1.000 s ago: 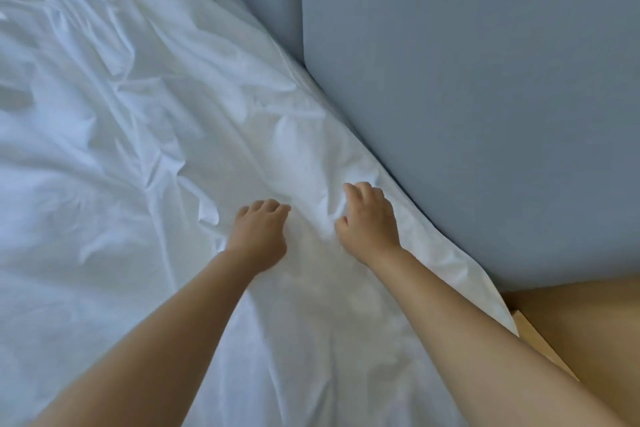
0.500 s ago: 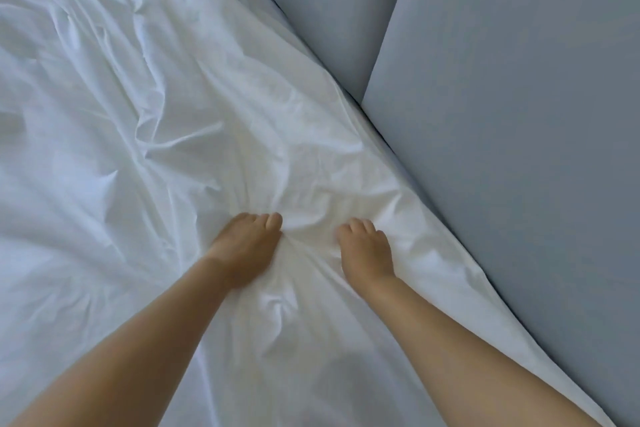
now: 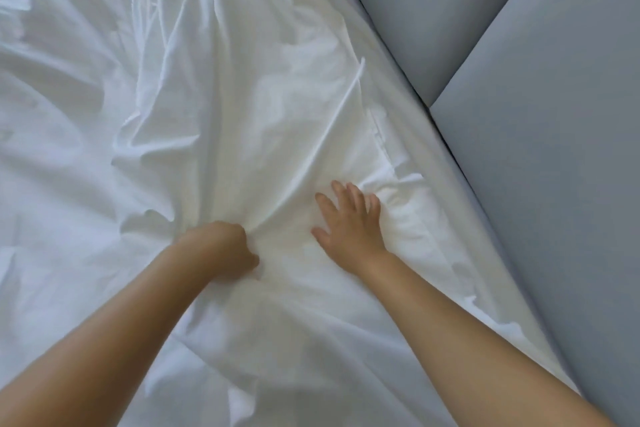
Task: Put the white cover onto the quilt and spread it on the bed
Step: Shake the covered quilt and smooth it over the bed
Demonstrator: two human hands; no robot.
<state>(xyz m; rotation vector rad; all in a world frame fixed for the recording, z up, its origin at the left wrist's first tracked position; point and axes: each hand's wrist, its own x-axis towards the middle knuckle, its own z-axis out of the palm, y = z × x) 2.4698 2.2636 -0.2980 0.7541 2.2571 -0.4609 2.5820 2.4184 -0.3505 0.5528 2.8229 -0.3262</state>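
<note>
One white cover [image 3: 242,97] lay rumpled across the bed, filling the view from six o'clock round through nine to twelve, its right-hand edge running on a slant from twelve o'clock down toward five. The cloth was creased in many long folds, most of them fanning out from the middle toward eleven and twelve o'clock. One sharp ridge [image 3: 332,121] rose from beside the left grip and ran toward one o'clock. A short stitched seam [image 3: 379,135] showed just past that ridge, near the cover's edge. Whether the quilt was inside the cover could not be told; only white cloth showed. Two grips were on it, both a little below the centre and near each other but apart. The left grip [image 3: 221,248] was clenched, knuckles up, with a bunch of the cover gathered in its fist, and creases pulled toward it from all sides. The right grip [image 3: 349,222], at about three o'clock from the left one, was released: its fingers [image 3: 355,196] were spread and laid flat on the cloth, pointing to twelve o'clock. Two bare forearms came in from the lower corners, the left forearm [image 3: 121,340] from seven o'clock and the right forearm [image 3: 467,340] from five. Beyond the cover's edge, from one to four o'clock, stood two plain grey panels, the far panel [image 3: 433,10] and the near panel [image 3: 571,166], meeting along one dark slanted joint.
</note>
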